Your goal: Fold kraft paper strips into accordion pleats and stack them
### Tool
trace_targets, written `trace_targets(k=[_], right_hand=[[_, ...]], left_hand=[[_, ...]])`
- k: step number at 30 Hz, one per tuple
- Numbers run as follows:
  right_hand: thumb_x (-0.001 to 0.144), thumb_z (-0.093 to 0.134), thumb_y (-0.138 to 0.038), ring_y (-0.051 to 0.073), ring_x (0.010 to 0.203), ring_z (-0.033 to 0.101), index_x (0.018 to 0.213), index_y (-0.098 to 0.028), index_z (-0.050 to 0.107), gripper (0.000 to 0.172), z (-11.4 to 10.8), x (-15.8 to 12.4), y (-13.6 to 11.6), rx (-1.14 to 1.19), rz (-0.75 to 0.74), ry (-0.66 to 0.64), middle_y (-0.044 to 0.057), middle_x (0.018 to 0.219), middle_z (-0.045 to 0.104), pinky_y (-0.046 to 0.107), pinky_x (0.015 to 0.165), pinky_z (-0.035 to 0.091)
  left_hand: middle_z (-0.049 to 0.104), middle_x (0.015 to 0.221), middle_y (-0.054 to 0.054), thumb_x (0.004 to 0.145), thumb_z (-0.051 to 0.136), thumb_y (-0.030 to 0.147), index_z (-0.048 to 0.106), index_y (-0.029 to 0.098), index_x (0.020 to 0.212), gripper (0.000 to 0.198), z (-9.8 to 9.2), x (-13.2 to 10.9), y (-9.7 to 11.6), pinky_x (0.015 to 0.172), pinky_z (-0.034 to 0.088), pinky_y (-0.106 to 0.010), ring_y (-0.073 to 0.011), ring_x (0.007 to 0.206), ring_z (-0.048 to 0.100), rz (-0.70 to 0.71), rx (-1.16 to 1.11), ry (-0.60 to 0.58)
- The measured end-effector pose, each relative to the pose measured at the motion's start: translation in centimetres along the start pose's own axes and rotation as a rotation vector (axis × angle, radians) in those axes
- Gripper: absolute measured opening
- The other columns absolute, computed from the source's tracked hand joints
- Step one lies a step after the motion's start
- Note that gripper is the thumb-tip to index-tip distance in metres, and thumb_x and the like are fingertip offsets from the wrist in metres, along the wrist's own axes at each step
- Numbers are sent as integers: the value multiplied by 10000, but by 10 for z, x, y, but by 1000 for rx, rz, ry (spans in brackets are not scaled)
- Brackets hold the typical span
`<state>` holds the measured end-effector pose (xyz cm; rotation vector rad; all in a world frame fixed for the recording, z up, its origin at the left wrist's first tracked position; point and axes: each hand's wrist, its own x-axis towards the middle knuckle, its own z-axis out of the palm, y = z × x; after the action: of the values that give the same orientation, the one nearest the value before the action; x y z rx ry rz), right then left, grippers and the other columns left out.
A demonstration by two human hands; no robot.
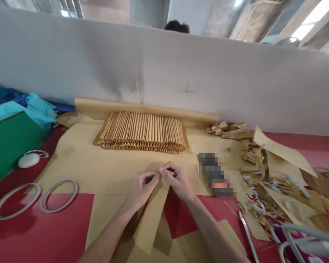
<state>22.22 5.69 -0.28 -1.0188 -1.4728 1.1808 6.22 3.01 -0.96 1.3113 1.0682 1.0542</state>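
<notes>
While both thumbs press at the same spot, the entry in hand is one brown paper strip (153,221), long and narrow, its upper end pinched between my two hands and its lower end slanting back toward me – whether that end touches the sheet below, I cannot tell

Left hand (145,184): narrow, thumb and fingers closed on the strip's upper end

Right hand (177,179): narrow likewise, thumb and fingertips at the same end, just beside the left

Step, as I judge it: working the strip's top end by a fine pinch, perhaps a crease. The next move calls for level edges and a firm grip on both sides – a slip would skew the line

Beyond my hands: one pleated paper stack (145,128), its folds close together, lying on a brown sheet (71,146) in front of a paper roll (106,106)

Left side: two pale rings (76,189), one white round device (29,160), one green panel (12,144)

Right side: one pixelated dark item (215,175), one metal tool (246,230), loose paper scraps (252,157)

Underneath: red worktop (57,235), partly covered
</notes>
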Motion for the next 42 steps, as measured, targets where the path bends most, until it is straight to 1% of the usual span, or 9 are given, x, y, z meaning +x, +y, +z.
trace_targets(k=[8,12,17,21,25,29,32,37,42], right_hand=[[837,718,-471,122,612,497,730,-184,660,312,-2,2,7,58,2,118,-7,681,591,234,577,399],[777,773,-493,117,588,508,769,-185,683,321,7,-3,3,234,147,169,-11,694,609,229,555,408],[734,815,-492,133,582,539,754,-170,668,354,16,-11,2,419,287,129,-3,677,620,245,561,434],[712,829,-506,121,537,512,678,-160,647,393,10,-9,7,370,262,228,-6,619,596,236,511,406],[673,854,-512,141,570,564,725,-148,707,395,2,-3,7,338,264,330,21,657,656,247,532,457],[615,883,-516,154,564,590,717,-151,728,410,-1,0,3,359,277,444,32,661,682,251,508,476],[605,880,-542,179,579,626,758,-160,745,433,2,0,1,384,290,414,41,671,701,267,518,501],[685,828,-565,232,686,683,835,-165,762,433,4,-3,-1,356,253,162,65,769,743,310,593,544],[727,814,-529,192,629,645,757,-150,737,388,-3,-1,5,285,189,269,43,704,719,287,587,514]], left_hand=[[626,696,-18,880,643,508,721,128,774,402,-2,1,2,573,364,-227,-135,630,514,-88,-12,-10],[653,723,-23,902,628,481,730,132,797,378,2,-1,5,591,392,-225,-139,651,545,-19,-13,19],[689,769,-43,890,637,510,746,130,832,400,6,-2,6,641,436,-247,-162,700,583,-16,-59,57],[644,689,-17,861,668,536,710,134,757,417,5,-3,4,585,394,-229,-137,635,542,-131,-74,-33],[632,670,-3,838,707,496,686,144,733,368,7,-6,5,563,379,-219,-122,601,521,-216,-145,-138],[626,643,4,842,706,474,661,153,712,350,10,-9,6,537,371,-218,-120,560,515,-237,-201,-211],[634,654,2,872,662,507,653,157,726,380,10,-8,5,532,378,-217,-125,562,530,-211,-186,-185],[696,739,-23,884,646,521,731,150,841,383,9,-6,6,609,438,-229,-164,677,618,-151,-125,-42],[738,784,-48,858,688,530,769,162,966,391,8,-6,4,615,464,-244,-187,707,657,-248,-183,-100]])
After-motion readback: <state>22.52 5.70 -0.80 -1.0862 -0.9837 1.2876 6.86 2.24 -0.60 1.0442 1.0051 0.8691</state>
